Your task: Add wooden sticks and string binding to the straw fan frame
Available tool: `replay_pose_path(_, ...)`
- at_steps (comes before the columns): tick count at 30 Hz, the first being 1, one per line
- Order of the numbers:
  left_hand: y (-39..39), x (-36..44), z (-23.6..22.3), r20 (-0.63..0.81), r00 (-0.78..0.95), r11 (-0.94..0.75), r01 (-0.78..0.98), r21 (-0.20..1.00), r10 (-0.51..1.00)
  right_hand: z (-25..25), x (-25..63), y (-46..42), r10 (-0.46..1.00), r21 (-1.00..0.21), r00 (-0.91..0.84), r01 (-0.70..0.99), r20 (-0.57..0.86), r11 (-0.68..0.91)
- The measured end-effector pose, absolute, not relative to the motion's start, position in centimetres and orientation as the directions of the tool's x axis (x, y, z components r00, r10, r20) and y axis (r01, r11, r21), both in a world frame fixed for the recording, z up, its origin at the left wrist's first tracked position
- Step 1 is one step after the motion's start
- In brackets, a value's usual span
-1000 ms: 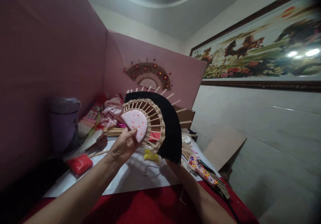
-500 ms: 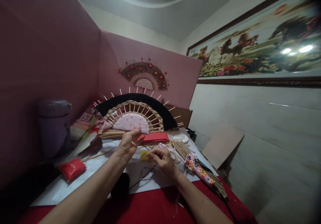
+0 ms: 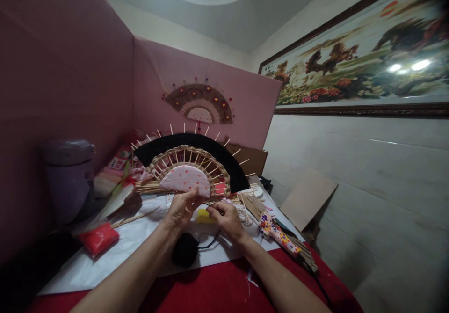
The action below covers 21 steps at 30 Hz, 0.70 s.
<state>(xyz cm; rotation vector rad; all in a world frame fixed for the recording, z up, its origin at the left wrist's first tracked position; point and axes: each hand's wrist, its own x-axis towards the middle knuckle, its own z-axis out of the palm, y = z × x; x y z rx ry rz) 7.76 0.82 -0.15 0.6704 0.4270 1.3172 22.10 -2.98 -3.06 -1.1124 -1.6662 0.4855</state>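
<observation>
Where pale sticks (image 3: pixel 227 142) protrude, fan (image 3: pixel 185 178) has black band (image 3: pixel 189 139).

Pink partition (image 3: pixel 245 102) blocks passage behind black fan (image 3: pixel 185 177).

Framed horse picture (image 3: pixel 336 72) (glare-spotted toward its right) on the pale wall (image 3: pixel 382 177); purple container (image 3: pixel 68 189) at left.
</observation>
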Motion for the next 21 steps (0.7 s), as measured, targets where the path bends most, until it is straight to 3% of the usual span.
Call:
replay_pose_path(7,0.7,6.7,0.4,0.071,0.123,0.030,-0.669,0.743,0.990,-2.8,22.7,-3.8,0.822,-0.697,-0.115,0.472,0.558,0.539)
replay_pose_path(12,1.0,6.2,0.8,0.156,0.148,0.012,-0.761,0.649,0.977,-3.1,22.7,-3.7,0.875,-0.721,-0.141,0.515,0.463,0.465)
replay_pose_path(16,1.0,6.6,1.3,0.167,0.147,0.023,-0.813,0.581,0.975,-3.2,22.9,-3.0,0.822,-0.703,0.033,0.537,0.569,0.466)
replay_pose_path(18,0.8,7.1,1.7,0.155,0.165,0.050,-0.825,0.564,0.974,-3.1,23.0,-2.8,0.774,-0.711,0.112,0.492,0.623,0.502)
replay_pose_path(21,-0.1,8.5,2.2,0.165,0.204,0.074,-0.815,0.575,0.965,-2.8,22.7,-2.6,0.784,-0.756,0.088,0.348,0.615,0.554)
